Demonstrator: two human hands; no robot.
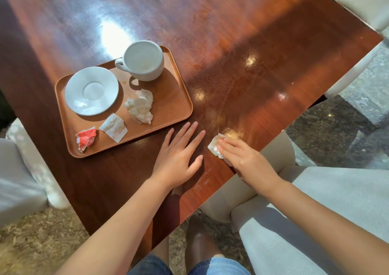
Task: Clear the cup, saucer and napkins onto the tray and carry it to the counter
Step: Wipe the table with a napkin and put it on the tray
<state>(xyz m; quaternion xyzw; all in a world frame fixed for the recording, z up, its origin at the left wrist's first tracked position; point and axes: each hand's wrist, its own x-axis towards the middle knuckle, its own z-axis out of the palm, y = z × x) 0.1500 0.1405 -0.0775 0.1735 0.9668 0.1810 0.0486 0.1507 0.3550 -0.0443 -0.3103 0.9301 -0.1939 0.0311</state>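
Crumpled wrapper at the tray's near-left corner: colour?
Red and white wrapper; head view.

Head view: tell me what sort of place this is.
Probably a café or lounge seating area. A polished wooden table holds a serving tray with a used cup, saucer and crumpled napkin, and pale upholstered chairs stand around it on a stone-patterned floor.
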